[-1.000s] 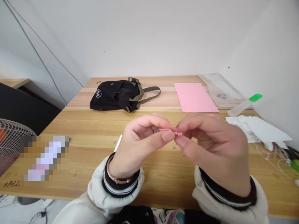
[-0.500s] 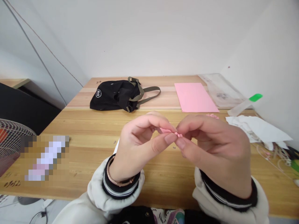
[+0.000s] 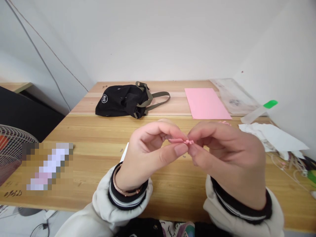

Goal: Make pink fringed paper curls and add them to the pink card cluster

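Above the middle of the wooden table, a small folded piece of pink paper is pinched between the fingertips of both hands. My left hand is closed on its left part, thumb below and index finger above. At the paper's right end, which has small stepped folds, my right hand is closed in a thumb-and-index pinch. The fingertips of the two hands nearly meet. Part of the paper is hidden behind the fingers.
A black bag lies at the back left. Toward the back right are a pink sheet, a clear plastic sleeve, a green-ended clear strip, pink scraps and white paper. A fan stands at far left.
My left thumb has dropped slightly and the fingers have parted a little, so more of the pink paper shows. Both hands keep their hold.
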`<state>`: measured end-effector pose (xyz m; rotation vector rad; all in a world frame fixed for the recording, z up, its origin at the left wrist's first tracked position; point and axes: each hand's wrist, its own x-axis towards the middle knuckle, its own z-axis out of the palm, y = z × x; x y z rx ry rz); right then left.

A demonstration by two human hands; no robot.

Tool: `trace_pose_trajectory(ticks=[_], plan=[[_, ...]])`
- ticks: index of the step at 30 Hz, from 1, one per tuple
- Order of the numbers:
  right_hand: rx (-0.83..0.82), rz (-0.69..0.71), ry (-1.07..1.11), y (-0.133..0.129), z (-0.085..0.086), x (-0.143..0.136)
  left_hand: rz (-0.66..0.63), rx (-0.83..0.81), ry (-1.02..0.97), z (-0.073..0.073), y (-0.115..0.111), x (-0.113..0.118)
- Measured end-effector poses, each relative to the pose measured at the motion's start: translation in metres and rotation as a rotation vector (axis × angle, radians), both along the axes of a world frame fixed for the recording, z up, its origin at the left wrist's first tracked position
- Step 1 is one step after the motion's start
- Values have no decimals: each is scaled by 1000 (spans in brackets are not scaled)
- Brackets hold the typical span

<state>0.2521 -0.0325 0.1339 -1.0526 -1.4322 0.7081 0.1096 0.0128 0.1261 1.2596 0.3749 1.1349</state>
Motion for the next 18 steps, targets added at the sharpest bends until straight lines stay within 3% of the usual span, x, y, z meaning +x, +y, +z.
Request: trace_pose_trajectory(ticks=[18], plan=[[-1,-22,-54,0,3,0,32,15,4,1,-1,0]])
